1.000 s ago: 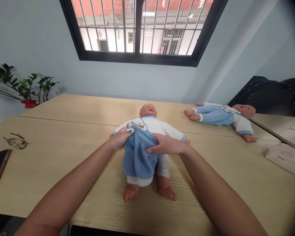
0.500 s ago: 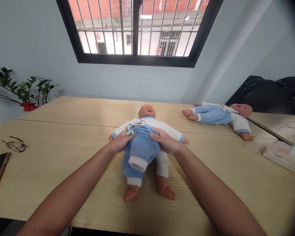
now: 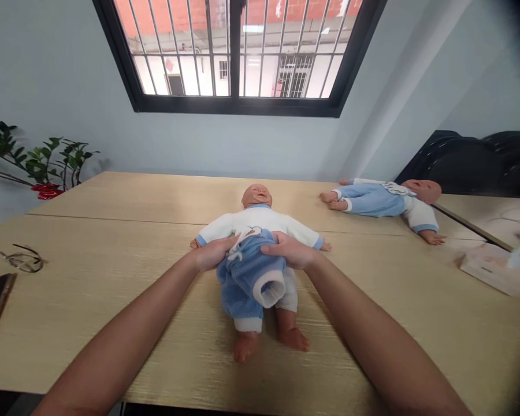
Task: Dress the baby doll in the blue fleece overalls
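While the doll [image 3: 260,222] lies face-up, left hand [image 3: 211,253], right hand [image 3: 289,252] gripping blue trousers [image 3: 248,276]

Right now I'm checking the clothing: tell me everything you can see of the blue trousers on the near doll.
The blue trousers look like soft fleece with white cuffs. They sit bunched at the doll's waist; one leg covers its leg, the other hangs empty, cuff open. The left hand and right hand grip the waistband.

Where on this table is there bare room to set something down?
Bare table lies between the glasses and the near doll, also behind its head and right of the right hand. It is crowded at the blue trousers, which both hands hold, the left hand too.
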{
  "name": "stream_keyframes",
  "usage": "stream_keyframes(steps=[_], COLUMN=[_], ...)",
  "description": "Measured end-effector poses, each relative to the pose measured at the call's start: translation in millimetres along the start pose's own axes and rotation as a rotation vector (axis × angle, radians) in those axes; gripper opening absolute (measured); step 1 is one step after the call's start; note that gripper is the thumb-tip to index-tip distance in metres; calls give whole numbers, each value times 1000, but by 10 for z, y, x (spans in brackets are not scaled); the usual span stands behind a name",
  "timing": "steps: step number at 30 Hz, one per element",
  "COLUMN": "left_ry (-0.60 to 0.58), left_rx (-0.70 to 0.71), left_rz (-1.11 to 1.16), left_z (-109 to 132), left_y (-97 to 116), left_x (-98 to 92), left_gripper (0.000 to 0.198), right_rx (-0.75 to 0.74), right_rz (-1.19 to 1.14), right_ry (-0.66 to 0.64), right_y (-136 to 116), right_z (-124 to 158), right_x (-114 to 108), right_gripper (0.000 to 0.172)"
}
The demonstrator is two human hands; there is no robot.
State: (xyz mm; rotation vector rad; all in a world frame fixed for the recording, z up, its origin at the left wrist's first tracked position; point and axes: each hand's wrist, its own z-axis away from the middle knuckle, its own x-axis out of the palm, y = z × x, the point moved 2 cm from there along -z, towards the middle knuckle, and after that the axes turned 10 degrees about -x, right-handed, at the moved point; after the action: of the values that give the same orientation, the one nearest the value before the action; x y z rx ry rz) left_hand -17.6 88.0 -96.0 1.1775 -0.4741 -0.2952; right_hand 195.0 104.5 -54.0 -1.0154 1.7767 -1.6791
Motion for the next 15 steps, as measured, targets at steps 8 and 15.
stream_keyframes(steps=[8, 15], left_ry=[-194, -62], left_rx=[51, 168], left_rz=[-193, -525], left_z=[151, 370], left_y=[169, 315], left_x=[114, 306], left_gripper=[47, 67], right_rx=[-23, -72], right_rz=[328, 620], right_ry=[-92, 13], right_y=[-65, -175], right_z=[-31, -58], right_x=[49, 117], right_gripper=[40, 28])
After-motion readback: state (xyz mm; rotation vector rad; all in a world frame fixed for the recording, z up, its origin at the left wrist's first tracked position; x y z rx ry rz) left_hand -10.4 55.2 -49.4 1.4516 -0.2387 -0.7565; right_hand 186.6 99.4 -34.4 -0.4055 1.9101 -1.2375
